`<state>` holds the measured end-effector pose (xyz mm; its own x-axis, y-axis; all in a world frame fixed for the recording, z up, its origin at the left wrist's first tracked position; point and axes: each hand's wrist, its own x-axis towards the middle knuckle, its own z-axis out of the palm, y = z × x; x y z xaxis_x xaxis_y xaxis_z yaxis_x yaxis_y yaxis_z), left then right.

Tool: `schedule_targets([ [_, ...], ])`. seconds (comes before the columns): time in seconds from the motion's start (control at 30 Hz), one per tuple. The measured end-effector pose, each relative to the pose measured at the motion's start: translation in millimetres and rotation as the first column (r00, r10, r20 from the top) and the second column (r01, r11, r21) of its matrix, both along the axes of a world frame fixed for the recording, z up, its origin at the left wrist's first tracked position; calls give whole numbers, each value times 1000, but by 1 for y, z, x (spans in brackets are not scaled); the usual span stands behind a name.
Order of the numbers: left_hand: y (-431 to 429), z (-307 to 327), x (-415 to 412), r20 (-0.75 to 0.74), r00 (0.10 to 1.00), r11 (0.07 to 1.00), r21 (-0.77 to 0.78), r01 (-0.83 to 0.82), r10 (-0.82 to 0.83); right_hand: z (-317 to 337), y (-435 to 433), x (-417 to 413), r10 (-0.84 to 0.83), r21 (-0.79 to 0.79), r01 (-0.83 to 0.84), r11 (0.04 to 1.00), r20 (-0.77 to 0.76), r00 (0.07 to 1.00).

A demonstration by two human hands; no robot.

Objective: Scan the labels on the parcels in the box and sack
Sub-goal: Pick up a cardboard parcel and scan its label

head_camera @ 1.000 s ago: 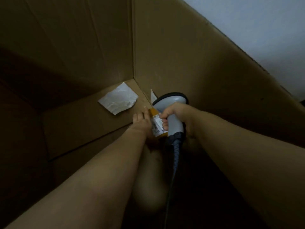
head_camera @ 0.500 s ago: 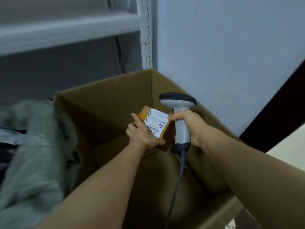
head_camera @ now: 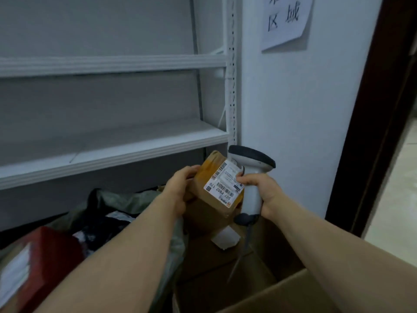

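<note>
Beneath white shelves (head_camera: 112, 141), the left hand (head_camera: 180, 188) grips the parcel (head_camera: 209, 199) by its side, above the box (head_camera: 225, 279) and just beside the right hand (head_camera: 262, 188) clasping the scanner (head_camera: 253, 199); it seems light, stiff, best held edgewise.

wall sign (head_camera: 285, 21) cut off above, label (head_camera: 225, 184) print blurred

Cardboard box (head_camera: 270, 297), paper scrap (head_camera: 225, 239) on its bottom
</note>
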<state>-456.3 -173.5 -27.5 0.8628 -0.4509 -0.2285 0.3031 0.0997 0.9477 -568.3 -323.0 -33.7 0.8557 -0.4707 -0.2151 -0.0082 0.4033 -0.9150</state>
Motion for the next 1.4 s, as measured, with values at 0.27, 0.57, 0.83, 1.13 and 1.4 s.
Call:
schedule_targets([
  [0.27,69,23,-19,32,998,998,48,46,-48,24,51,-13,144,-38,-144,989,2,990],
  [0.57,106,17,-3,52,987,985,-93,-147,152,45,81,-5,127,-228,-113,967,44,991],
  [0.83,109,16,16,16,969,957,-161,-241,246,66,101,-14,297,-298,-321,899,-122,947],
  [1.13,118,8,27,10,963,952,-153,-263,268,84,100,-15,293,-311,-336,889,-176,940],
  [1.4,124,4,37,6,963,952,-154,-266,270,83,100,-15,324,-306,-378,874,-214,921],
])
